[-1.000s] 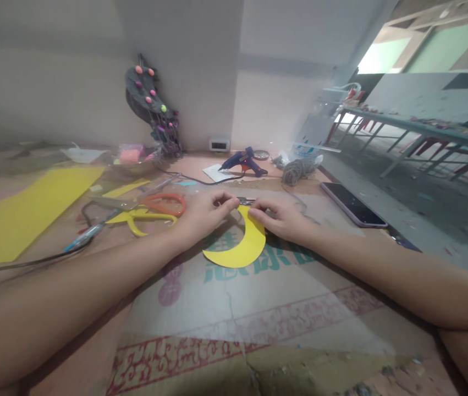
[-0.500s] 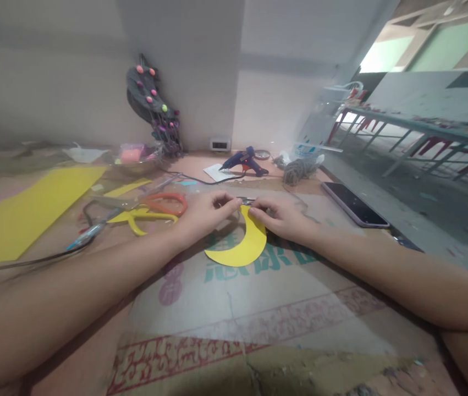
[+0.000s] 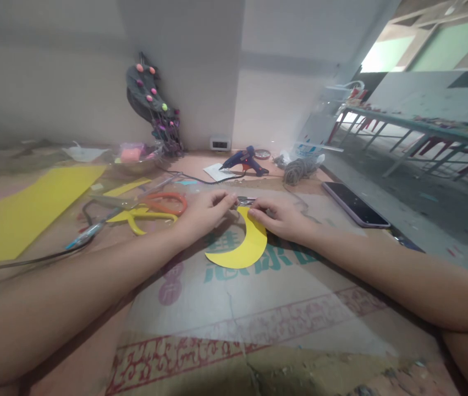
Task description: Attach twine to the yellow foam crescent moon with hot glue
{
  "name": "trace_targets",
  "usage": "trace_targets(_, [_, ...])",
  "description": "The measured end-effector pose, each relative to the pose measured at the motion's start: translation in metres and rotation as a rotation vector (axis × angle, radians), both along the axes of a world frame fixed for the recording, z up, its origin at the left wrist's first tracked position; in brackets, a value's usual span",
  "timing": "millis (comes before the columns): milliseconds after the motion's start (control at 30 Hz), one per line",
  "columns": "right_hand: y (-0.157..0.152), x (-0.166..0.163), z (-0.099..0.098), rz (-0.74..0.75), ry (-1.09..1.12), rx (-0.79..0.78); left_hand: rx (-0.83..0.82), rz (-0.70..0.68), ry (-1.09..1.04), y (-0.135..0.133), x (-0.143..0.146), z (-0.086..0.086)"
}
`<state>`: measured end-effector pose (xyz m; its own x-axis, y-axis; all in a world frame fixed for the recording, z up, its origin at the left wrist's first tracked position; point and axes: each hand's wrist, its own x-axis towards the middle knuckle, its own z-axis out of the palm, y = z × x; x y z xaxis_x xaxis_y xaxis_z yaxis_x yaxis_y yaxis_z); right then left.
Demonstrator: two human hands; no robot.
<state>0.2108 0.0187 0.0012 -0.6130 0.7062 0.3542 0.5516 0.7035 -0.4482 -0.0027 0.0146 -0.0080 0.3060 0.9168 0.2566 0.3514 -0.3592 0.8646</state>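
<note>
Yellow paper crescent (image 3: pixel 254 242) between two hands

At left, a yellow sheet (image 3: pixel 31 214) is cut off by the view's edge. Scissors (image 3: pixel 148 199) lie near the left hand (image 3: pixel 209 215); whether its curled fingers grip anything, I cannot tell. A small metal thing (image 3: pixel 247 202) by the crescent's upper end is too hidden to identify. The right hand (image 3: pixel 279 217) pinches that end, some fingertips unseen.

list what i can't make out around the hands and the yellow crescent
Head view:
- yellow crescent: partly covered by the right hand
- left hand: fingertips too blurred to tell what they pinch
- metal item: too small to identify
- yellow sheet: cut off by the left edge
</note>
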Motion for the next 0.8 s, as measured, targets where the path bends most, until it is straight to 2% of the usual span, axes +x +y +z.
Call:
trace_targets(400, [0.0, 0.0, 0.0, -0.004, -0.004, -0.01, 0.024, 0.012, 0.024, -0.001, -0.001, 0.001])
trace_targets(600, [-0.001, 0.0, 0.001, -0.007, -0.007, -0.004, -0.021, 0.04, 0.112, -0.006, 0.001, 0.009])
trace_targets(800, [0.001, 0.0, -0.001, 0.003, 0.006, -0.005, -0.049, 0.037, 0.1, -0.004, 0.0, 0.008])
